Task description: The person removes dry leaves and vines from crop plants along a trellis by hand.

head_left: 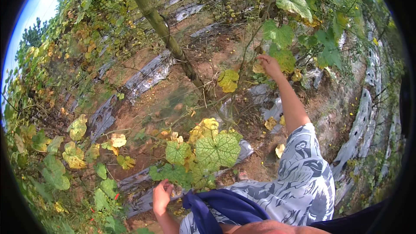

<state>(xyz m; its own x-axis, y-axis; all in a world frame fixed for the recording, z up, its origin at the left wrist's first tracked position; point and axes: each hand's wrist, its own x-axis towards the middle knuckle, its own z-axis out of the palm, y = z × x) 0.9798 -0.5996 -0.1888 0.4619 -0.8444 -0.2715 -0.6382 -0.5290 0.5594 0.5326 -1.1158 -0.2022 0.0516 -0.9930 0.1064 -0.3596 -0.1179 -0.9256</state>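
My right hand (pixel 270 66) reaches out to the far right, among the vine's stems and leaves. Its fingertips are drawn together next to a thin vine stem (pixel 243 56) and a yellow-green leaf (pixel 284 60); what they pinch, if anything, is too small to make out. My left hand (pixel 161 196) is low and near my body, its fingers loosely bent with the thumb apart. Nothing shows in it. Just beyond it grows a clump of lobed leaves, with a large veined green leaf (pixel 217 151) and a yellow leaf (pixel 203 129).
A slanting wooden pole (pixel 158 24) stands ahead, tangled with thin vines near its foot. Strips of silvery plastic sheeting (pixel 149 73) cover parts of the brown soil (pixel 173 99). Yellowing vines crowd the left, and green leaves (pixel 294 6) hang at the upper right.
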